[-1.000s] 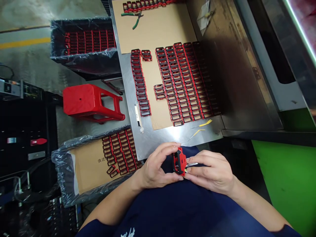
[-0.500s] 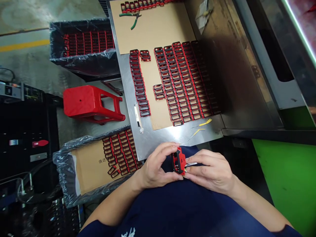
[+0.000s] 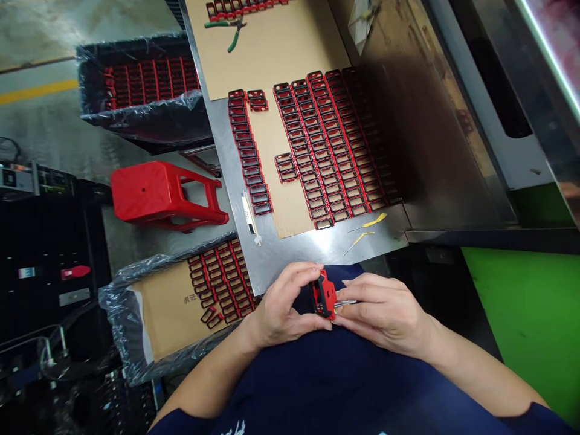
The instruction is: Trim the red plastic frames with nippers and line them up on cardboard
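Just past the near edge of the metal table, my left hand (image 3: 285, 305) grips a red and black plastic frame (image 3: 329, 294) between thumb and fingers. The frame is held upright, its red side turned toward my right hand (image 3: 389, 311). Pinched in the right fingers is a thin silvery tool (image 3: 347, 302), its tip at the red side of the frame; its exact kind is not clear. On the table, rows of similar red and black frames (image 3: 335, 163) lie on cardboard. A single column of frames (image 3: 248, 154) stands further left.
Green-handled pliers (image 3: 234, 30) lie at the far end. Near the front edge are two thin yellow tools (image 3: 361, 240) and a white marker-like stick (image 3: 248, 214). Left of the table stand a red stool (image 3: 145, 190) and plastic-lined bins (image 3: 140, 115) holding more frames. A metal wall (image 3: 435, 151) bounds the right.
The camera view has shifted slightly, so the table appears further left. The frame tilts a little differently; both hands keep their hold, with the silvery tool still at its red side.
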The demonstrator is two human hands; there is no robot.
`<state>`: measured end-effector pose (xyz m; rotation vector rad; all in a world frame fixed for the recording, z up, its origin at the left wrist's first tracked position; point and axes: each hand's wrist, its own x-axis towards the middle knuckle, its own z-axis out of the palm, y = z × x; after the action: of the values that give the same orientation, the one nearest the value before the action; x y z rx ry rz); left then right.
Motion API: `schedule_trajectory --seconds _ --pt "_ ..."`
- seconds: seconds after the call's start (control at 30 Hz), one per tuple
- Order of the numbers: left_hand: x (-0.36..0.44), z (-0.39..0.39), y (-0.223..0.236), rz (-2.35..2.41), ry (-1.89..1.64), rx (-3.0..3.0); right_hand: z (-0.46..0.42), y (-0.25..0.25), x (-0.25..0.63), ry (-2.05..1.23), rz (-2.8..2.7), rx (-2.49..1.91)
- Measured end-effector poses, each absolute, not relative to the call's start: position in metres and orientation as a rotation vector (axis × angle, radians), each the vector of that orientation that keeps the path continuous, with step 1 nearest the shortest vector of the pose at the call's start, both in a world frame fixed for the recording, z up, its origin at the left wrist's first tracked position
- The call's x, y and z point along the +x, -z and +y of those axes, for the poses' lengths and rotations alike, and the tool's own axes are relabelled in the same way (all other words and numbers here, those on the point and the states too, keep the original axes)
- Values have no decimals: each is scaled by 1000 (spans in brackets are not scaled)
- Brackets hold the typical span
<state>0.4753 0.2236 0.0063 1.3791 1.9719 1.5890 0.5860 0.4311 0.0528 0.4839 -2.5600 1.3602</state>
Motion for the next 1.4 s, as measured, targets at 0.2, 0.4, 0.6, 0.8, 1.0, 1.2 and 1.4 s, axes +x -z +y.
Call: schedule_trajectory --seconds 0.2,0.4,0.6,0.8,1.0,1.2,1.4 --pt "476 222 -3 1971 -1607 1353 431 -59 584 -1380 -2577 481" --pt "481 222 0 1913 -1693 1222 428 -54 585 -1421 -2551 461" --pt "494 222 8 1654 -1923 881 423 -40 592 -1849 -2338 -203" --pt "494 213 13 1560 -2018 614 438 -32 597 -2371 -2199 -492" --pt "495 210 15 1479 -2065 529 474 -37 596 -1968 -2995 -69" --pt "442 230 45 1805 -1929 527 486 -28 599 -1553 -3111 -487" --pt "254 324 72 2760 -994 352 465 -9 601 -1764 -2980 -649"
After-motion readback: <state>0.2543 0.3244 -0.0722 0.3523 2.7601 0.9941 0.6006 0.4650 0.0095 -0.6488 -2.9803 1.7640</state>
